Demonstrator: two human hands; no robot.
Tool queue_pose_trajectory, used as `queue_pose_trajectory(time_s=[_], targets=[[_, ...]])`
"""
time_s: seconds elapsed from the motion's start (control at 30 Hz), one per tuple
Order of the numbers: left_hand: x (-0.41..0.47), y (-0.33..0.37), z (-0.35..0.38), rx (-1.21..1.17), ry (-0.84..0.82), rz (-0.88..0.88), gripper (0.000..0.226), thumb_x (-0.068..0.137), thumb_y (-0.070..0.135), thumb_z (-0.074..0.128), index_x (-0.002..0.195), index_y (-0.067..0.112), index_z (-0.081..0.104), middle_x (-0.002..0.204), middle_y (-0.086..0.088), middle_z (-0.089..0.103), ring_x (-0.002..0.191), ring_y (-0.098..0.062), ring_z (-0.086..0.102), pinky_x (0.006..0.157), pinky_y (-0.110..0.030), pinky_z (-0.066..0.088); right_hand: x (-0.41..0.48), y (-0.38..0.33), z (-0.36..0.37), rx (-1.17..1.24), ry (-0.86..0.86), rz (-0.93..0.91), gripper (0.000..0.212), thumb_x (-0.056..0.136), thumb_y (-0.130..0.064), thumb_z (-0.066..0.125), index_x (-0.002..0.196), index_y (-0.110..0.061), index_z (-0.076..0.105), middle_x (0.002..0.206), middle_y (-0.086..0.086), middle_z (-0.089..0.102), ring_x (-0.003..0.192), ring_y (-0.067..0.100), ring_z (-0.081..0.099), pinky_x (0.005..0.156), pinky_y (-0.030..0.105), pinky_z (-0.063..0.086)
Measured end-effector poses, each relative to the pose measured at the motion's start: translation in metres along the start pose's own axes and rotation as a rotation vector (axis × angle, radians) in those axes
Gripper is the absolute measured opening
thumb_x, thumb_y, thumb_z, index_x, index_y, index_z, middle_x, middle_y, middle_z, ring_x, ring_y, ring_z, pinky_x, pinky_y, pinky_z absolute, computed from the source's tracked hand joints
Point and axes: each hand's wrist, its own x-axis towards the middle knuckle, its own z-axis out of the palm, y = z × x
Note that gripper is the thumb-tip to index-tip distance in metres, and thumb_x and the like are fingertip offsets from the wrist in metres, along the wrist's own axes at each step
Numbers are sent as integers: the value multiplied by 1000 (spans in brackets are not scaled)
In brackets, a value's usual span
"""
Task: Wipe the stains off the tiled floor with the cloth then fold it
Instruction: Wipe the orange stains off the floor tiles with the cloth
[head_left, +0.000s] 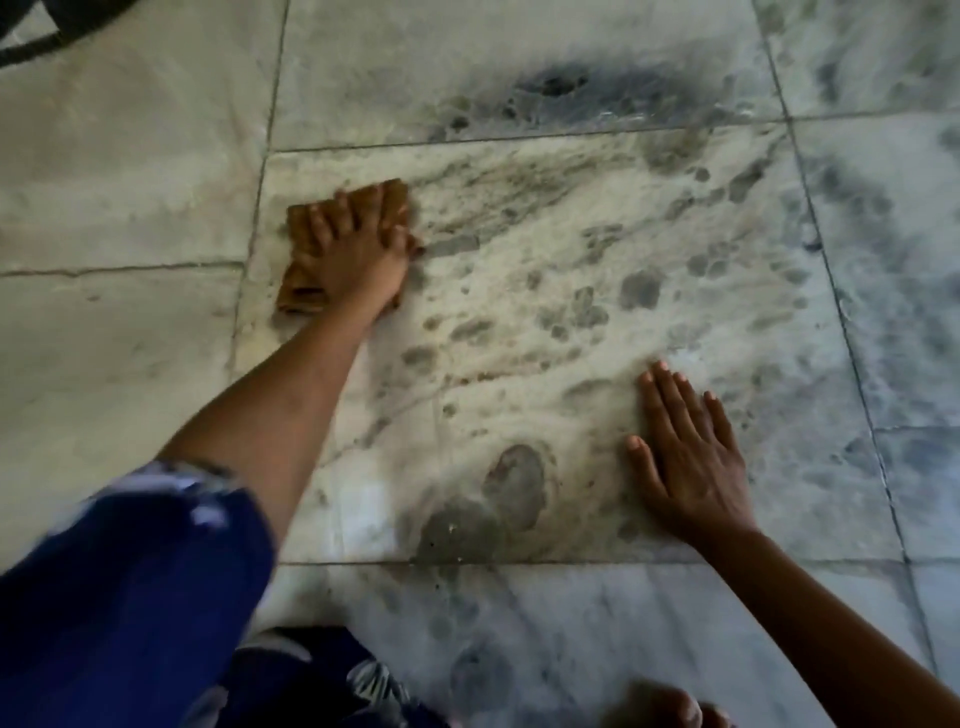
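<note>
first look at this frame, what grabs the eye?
The brown cloth stands out first, pressed under the left hand at the far left corner of the middle tile. Grey blotchy stains spread over most of that tile, and the darkest smear sits on the tile beyond it. The right hand lies flat on the tile's near right part, fingers straight.
</note>
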Motion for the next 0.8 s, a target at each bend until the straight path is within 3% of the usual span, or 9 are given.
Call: queue_pose_trajectory(time_s=[0.07,0.2,0.3,0.37,0.43,0.53,0.67,0.73,0.8], targets=[[-5,55,11,42,-35,108,58,95,49,29,148,42,6,160,3,-3,145,-31,-6,109,-64,1,-3,5,0,-10,14,40,66,93,-47,19,149,-13,17,155,3,10,143,15,7,116,29,-4],[-81,113,45,153,-83,546,60,93,55,30,147,45,6,160,5,3,146,-27,-2,109,-62,3,-5,14,2,-5,22,83,65,92,-44,22,149,-13,18,155,3,11,142,15,9,115,30,-1],[-149,73,60,177,-49,895,59,90,54,35,146,44,18,158,4,14,144,-29,15,106,-63,18,-5,16,4,13,39,75,63,92,-42,25,148,-13,22,155,4,16,143,16,12,116,34,6],[-180,18,60,199,-55,1005,59,89,54,36,145,44,22,157,3,19,142,-28,23,102,-59,26,-5,17,4,29,46,68,63,92,-42,25,148,-12,22,155,5,18,143,16,12,117,36,8],[-189,-43,56,195,-40,960,57,91,56,30,145,45,20,156,3,20,141,-27,22,99,-59,29,-5,19,4,43,46,52,63,92,-41,24,148,-12,20,155,5,16,143,16,10,117,36,5],[-151,-95,34,174,22,634,59,90,62,21,146,43,19,157,-1,18,143,-31,14,104,-65,19,-4,19,4,48,54,41,63,93,-41,24,148,-12,18,155,4,13,144,17,9,118,34,2],[-50,-45,16,80,55,170,59,93,55,29,148,40,15,159,-1,8,144,-36,2,109,-66,10,-5,18,5,40,41,41,64,92,-42,23,149,-12,15,155,3,10,144,16,7,118,33,0],[-31,2,17,80,32,145,58,94,53,31,148,42,11,160,1,4,145,-36,-1,108,-67,7,-5,17,3,30,37,49,65,92,-43,22,149,-13,13,155,3,9,144,16,6,117,32,-2],[-52,37,26,140,4,252,61,93,56,30,147,44,7,160,1,1,145,-35,-1,109,-65,5,-6,16,3,22,31,49,65,92,-44,21,149,-13,13,155,3,9,144,15,6,117,30,-3]])
